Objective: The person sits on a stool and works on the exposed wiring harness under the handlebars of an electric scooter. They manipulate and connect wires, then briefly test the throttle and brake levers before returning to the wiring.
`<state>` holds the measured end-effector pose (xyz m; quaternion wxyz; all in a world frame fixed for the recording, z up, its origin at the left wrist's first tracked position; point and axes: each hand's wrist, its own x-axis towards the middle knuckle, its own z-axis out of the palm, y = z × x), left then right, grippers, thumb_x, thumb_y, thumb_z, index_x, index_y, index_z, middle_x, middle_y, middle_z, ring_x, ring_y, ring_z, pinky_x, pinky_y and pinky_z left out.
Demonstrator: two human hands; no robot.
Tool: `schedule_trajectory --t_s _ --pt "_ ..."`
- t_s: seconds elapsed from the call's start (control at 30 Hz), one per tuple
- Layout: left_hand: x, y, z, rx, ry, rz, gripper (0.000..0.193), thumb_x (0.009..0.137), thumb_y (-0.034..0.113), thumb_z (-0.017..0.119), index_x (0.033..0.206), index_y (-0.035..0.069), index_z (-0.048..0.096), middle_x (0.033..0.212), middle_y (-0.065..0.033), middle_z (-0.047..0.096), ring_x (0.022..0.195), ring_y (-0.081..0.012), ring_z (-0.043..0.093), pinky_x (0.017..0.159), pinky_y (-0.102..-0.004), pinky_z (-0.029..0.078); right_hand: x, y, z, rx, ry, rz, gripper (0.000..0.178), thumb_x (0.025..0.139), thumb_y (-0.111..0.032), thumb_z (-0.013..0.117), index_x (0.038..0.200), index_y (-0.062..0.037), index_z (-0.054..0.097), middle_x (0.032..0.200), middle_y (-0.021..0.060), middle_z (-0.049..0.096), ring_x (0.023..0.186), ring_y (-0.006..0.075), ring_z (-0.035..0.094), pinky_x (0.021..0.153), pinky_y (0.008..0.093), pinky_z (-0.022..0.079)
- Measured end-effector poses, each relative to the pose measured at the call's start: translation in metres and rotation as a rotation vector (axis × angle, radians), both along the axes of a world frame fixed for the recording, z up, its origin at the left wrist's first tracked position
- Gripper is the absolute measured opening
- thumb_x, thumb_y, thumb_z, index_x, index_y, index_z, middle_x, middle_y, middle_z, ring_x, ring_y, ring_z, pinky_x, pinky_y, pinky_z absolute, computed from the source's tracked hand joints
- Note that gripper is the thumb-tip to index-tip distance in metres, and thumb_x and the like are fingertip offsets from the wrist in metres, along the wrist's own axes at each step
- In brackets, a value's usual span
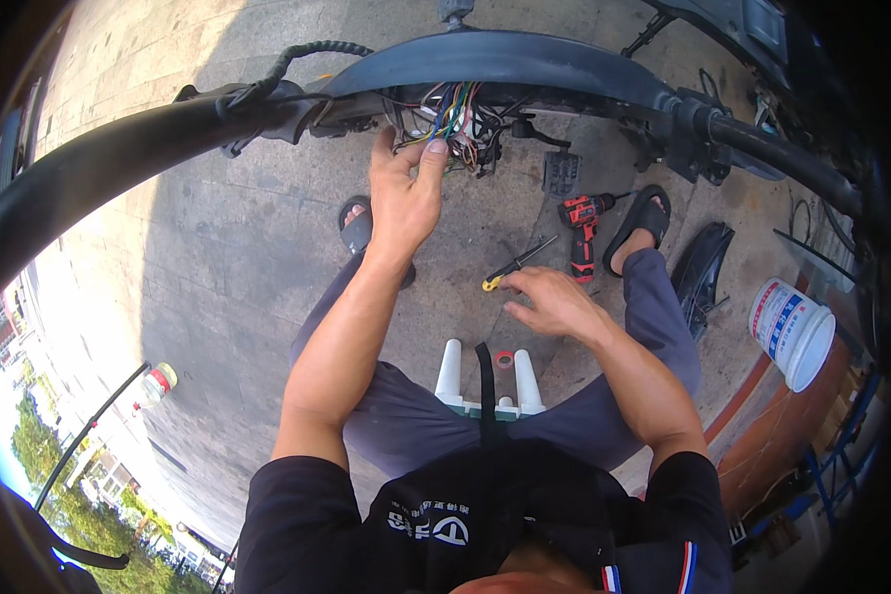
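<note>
The left hand [406, 193] reaches up into the opened underside of the black scooter handlebar housing [485, 61], thumb and fingers pinching into the bundle of multicoloured thin wires [453, 124] that hangs just below the housing's middle. The right hand [554, 302] hovers low over the paved stone floor [228, 247], fingers loosely spread and holding nothing, close to the slim screwdriver with a yellow tip [513, 265]. Just beyond it lies a red and black cordless drill [580, 230]. To do this well, I judge the pinch should isolate one wire at a time and pull gently, so the connectors aren't strained. At the right, a white plastic bucket with a blue and red printed label band [794, 332] lies tipped on its side, well apart from both hands
</note>
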<state>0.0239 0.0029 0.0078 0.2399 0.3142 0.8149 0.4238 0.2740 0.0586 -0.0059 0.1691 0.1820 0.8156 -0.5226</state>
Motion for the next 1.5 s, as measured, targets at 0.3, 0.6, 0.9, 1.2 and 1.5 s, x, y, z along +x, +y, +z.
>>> schedule_trajectory --t_s 0.3,0.6,0.9,1.2,1.5 --pt "0.012 -0.003 0.008 0.014 -0.151 0.199 0.048 0.102 0.041 0.045 0.122 0.001 0.064 0.126 -0.0179 0.061 0.107 -0.0237 0.057 0.090 -0.0353 0.043 -0.002 0.002 -0.001 0.000 0.007 -0.020 0.034 0.084 -0.022 0.066 0.112 -0.0047 0.063 0.104 0.0193 0.066 0.101 0.0380 0.061 0.085 0.0468 0.050" --pt "-0.021 0.003 0.007 0.107 -0.671 0.497 0.043 0.094 0.020 0.060 0.126 -0.007 0.052 0.103 -0.0086 0.064 0.074 -0.0140 0.057 0.060 -0.0267 0.047 -0.002 0.001 -0.005 0.018 0.030 -0.036 0.033 0.083 -0.022 0.067 0.111 -0.0054 0.063 0.103 0.0184 0.066 0.100 0.0378 0.062 0.084 0.0465 0.050" --pt "-0.021 0.010 0.002 0.048 -0.769 0.287 0.059 0.087 0.015 0.071 0.135 -0.007 0.043 0.100 -0.0076 0.066 0.071 -0.0105 0.059 0.053 -0.0256 0.044 -0.002 0.003 -0.002 0.023 0.051 -0.065 0.031 0.084 -0.021 0.067 0.110 -0.0052 0.064 0.101 0.0176 0.066 0.099 0.0373 0.063 0.084 0.0459 0.050" --pt "-0.010 0.012 0.001 0.183 -0.796 0.387 0.032 0.093 0.014 0.063 0.119 0.002 0.049 0.106 -0.0084 0.065 0.086 -0.0163 0.067 0.065 -0.0289 0.053 -0.001 0.005 -0.002 0.027 0.047 -0.063 0.032 0.084 -0.022 0.067 0.111 -0.0056 0.064 0.101 0.0176 0.066 0.098 0.0372 0.063 0.084 0.0459 0.050" --pt "-0.026 0.007 -0.010 0.449 -1.239 0.438 0.018 0.102 0.009 0.037 0.111 0.003 0.051 0.104 -0.0145 0.066 0.089 -0.0246 0.068 0.070 -0.0355 0.059 -0.002 0.005 -0.001 0.032 0.047 -0.070 0.032 0.084 -0.022 0.067 0.111 -0.0054 0.064 0.102 0.0168 0.066 0.100 0.0369 0.062 0.085 0.0459 0.050"
